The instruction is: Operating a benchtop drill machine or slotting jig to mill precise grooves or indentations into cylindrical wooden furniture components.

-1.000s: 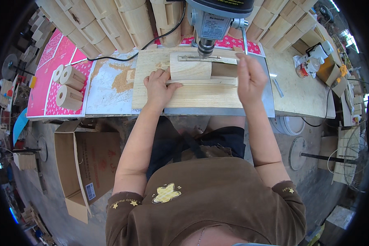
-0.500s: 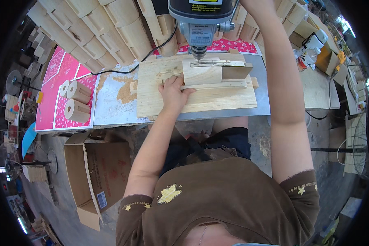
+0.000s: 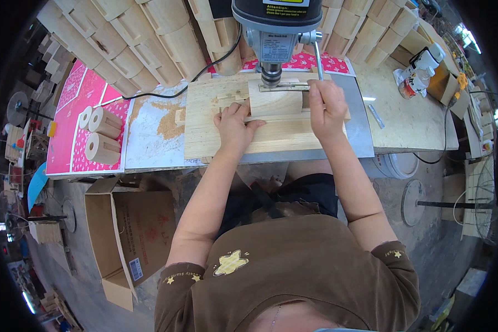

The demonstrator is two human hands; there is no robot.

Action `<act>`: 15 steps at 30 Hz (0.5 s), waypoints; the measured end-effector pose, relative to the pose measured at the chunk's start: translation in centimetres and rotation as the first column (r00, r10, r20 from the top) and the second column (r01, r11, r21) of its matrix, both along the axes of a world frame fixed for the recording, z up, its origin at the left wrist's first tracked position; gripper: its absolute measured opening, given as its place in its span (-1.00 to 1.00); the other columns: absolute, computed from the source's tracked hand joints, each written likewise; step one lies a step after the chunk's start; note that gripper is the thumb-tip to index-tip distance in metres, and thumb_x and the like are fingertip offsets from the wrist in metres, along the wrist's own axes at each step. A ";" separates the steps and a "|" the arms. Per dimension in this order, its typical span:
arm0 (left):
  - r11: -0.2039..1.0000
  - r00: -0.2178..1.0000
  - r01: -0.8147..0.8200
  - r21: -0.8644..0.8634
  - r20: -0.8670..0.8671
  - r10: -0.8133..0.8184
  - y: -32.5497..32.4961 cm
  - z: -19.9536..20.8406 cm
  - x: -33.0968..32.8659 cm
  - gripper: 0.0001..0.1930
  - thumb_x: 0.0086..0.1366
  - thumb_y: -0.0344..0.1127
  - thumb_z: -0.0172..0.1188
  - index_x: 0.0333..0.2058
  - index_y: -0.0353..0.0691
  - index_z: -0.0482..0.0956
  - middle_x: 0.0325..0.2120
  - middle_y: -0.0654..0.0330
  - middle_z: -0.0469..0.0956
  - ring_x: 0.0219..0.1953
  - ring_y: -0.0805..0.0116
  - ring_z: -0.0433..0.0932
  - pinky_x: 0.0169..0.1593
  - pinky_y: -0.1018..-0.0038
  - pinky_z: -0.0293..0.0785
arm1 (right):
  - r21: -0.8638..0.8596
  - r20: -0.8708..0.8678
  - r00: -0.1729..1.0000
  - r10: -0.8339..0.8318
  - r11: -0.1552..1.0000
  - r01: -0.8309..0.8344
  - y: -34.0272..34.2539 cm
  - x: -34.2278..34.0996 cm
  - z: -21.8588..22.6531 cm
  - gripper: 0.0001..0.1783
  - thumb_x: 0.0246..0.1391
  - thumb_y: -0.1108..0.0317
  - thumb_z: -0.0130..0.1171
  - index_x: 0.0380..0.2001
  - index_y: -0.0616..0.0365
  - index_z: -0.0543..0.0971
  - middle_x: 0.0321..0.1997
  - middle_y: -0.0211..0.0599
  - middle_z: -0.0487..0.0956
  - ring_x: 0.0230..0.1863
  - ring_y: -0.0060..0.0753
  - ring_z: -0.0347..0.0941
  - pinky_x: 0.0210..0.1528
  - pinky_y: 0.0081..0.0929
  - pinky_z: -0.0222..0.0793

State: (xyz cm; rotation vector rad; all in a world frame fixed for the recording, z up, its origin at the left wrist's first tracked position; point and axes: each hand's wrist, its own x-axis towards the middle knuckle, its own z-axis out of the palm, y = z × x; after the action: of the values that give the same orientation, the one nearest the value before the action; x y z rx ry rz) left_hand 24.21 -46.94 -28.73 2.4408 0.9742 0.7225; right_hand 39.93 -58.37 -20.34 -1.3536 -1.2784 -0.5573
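A pale wooden block (image 3: 276,102) with a rounded top lies in a jig on a flat wooden board (image 3: 282,138), under the chuck (image 3: 271,76) of a small bench drill (image 3: 275,44). My left hand (image 3: 235,126) is at the block's left end, fingers bent against it and thumb along the jig's front strip. My right hand (image 3: 327,108) is closed around the drill's metal feed lever (image 3: 318,60), which is pulled down to the right of the block. The chuck is close above the slotted metal piece on top; the bit's tip cannot be made out.
Stacked wooden cylinders (image 3: 171,39) line the back of the table. Three short drilled cylinders (image 3: 102,148) stand at the left, near sawdust (image 3: 171,119). A black cord (image 3: 191,83) crosses behind the board. A bottle (image 3: 416,82) is at the right; an open cardboard box (image 3: 144,232) sits below.
My right hand has come down from the top of the view, pulling the feed lever toward me. The chuck has dropped closer to the block. My left hand has stayed in place.
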 end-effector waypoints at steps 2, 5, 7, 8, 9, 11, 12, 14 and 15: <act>1.000 1.000 -0.010 0.027 0.004 0.010 0.0 0.0 0.0 -0.40 -0.16 -0.05 0.34 -0.07 -0.08 0.51 -0.34 0.26 0.47 -0.16 0.24 0.38 -0.05 0.21 0.07 | 0.054 0.051 0.999 0.005 0.999 -0.008 0.4 0.4 -0.9 -0.97 -0.06 0.53 0.07 -0.52 0.24 0.50 -0.65 -0.27 0.40 -0.60 -0.23 0.31 -0.45 -0.37 0.16; 0.988 0.995 -0.050 0.146 0.095 0.036 0.0 -2.6 -0.4 -0.50 -0.20 -0.03 0.35 -0.24 -0.11 0.56 -0.34 0.14 0.47 -0.14 0.14 0.39 -0.03 0.15 0.08 | 0.028 0.138 0.990 -0.013 1.000 0.010 -0.3 0.3 -0.3 -0.97 -0.10 0.51 0.13 -0.51 0.24 0.50 -0.63 -0.22 0.42 -0.56 -0.20 0.34 -0.43 -0.34 0.18; 0.983 0.994 -0.060 0.172 0.097 0.044 -0.2 -3.7 -0.5 -0.49 -0.20 -0.03 0.35 -0.22 -0.09 0.56 -0.31 0.14 0.47 -0.13 0.12 0.38 -0.01 0.12 0.08 | 0.069 0.201 0.980 0.001 0.997 -0.015 -0.3 0.6 2.0 -0.95 -0.10 0.50 0.14 -0.51 0.25 0.50 -0.62 -0.20 0.44 -0.55 -0.19 0.36 -0.43 -0.32 0.19; 0.988 0.993 -0.046 0.146 0.112 0.029 -0.5 -3.4 -0.5 -0.47 -0.20 -0.02 0.35 -0.20 -0.07 0.55 -0.32 0.17 0.47 -0.13 0.13 0.38 -0.01 0.14 0.08 | 0.053 0.094 0.996 -0.007 0.999 0.002 -0.5 0.5 4.1 -0.92 -0.06 0.45 0.14 -0.51 0.24 0.50 -0.61 -0.18 0.45 -0.54 -0.15 0.38 -0.43 -0.31 0.22; 0.997 0.999 -0.032 0.068 0.045 0.029 -0.8 -2.3 -0.9 -0.42 -0.19 -0.02 0.35 -0.12 -0.07 0.52 -0.27 0.16 0.47 -0.09 0.15 0.37 0.01 0.16 0.07 | 0.028 -0.020 1.000 -0.012 1.000 0.013 -0.6 0.2 6.2 -0.88 -0.02 0.40 0.13 -0.51 0.24 0.49 -0.60 -0.16 0.47 -0.52 -0.12 0.40 -0.44 -0.30 0.25; 1.000 1.000 -0.024 -0.004 -0.017 0.024 -1.8 -1.1 -1.4 -0.37 -0.18 -0.02 0.35 -0.05 -0.06 0.48 -0.22 0.14 0.47 -0.05 0.17 0.37 0.03 0.18 0.05 | -0.082 -0.109 0.990 -0.086 0.994 0.077 0.5 0.7 11.0 -0.85 0.01 0.34 0.12 -0.47 0.23 0.49 -0.60 -0.14 0.47 -0.52 -0.10 0.41 -0.43 -0.32 0.28; 1.000 1.000 -0.019 -0.020 -0.003 0.019 -1.9 -0.9 -1.5 -0.37 -0.19 -0.02 0.36 -0.06 -0.06 0.50 -0.25 0.17 0.48 -0.08 0.19 0.38 0.03 0.20 0.05 | -0.223 -0.192 0.965 -0.179 0.966 0.135 1.7 1.3 13.1 -0.81 0.05 0.28 0.10 -0.42 0.21 0.49 -0.61 -0.12 0.46 -0.51 -0.09 0.42 -0.43 -0.34 0.31; 0.999 1.000 -0.022 -0.025 0.019 0.023 -1.9 -0.9 -1.3 -0.38 -0.20 -0.01 0.37 -0.08 -0.06 0.51 -0.29 0.19 0.48 -0.11 0.20 0.39 0.02 0.21 0.05 | -0.275 -0.191 0.956 -0.221 0.947 0.164 5.2 4.4 13.6 -0.77 0.06 0.23 0.10 -0.36 0.18 0.49 -0.56 -0.11 0.49 -0.48 -0.09 0.43 -0.40 -0.34 0.32; 0.999 0.996 -0.024 -0.038 0.089 0.027 -1.9 -1.0 -0.9 -0.47 -0.20 -0.04 0.38 -0.18 -0.06 0.56 -0.35 0.23 0.47 -0.15 0.25 0.40 0.02 0.20 0.05 | -0.344 -0.190 0.942 -0.278 0.917 0.202 6.2 5.8 13.4 -0.73 0.06 0.17 0.09 -0.30 0.16 0.49 -0.51 -0.09 0.51 -0.45 -0.10 0.45 -0.37 -0.34 0.33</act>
State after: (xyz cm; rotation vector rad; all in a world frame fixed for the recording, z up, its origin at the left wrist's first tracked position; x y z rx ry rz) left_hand 23.30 -48.80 -29.73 2.3472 0.9774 0.8079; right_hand 45.69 -52.17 -6.96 -1.8108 -1.0415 -0.3492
